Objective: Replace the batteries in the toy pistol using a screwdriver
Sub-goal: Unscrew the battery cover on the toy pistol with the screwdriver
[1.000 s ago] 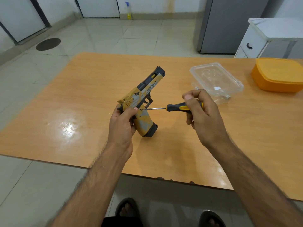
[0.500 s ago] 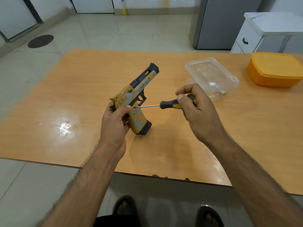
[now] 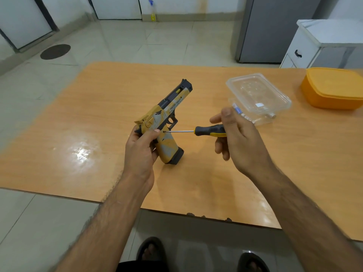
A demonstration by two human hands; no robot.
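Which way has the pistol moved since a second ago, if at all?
No. The pistol keeps the same gap left of the clear box; only the camera shifted.

The yellow and grey plastic toy pistol [image 3: 167, 122] is held upright above the desk [image 3: 98, 114], its black muzzle pointing up and away; the black and yellow handled screwdriver [image 3: 204, 131] lies level, its thin metal tip touching the grip.

The toy pistol [image 3: 167, 118] carries "DESERT EAGLE" printed along its slide; the smaller line beneath it is unreadable.
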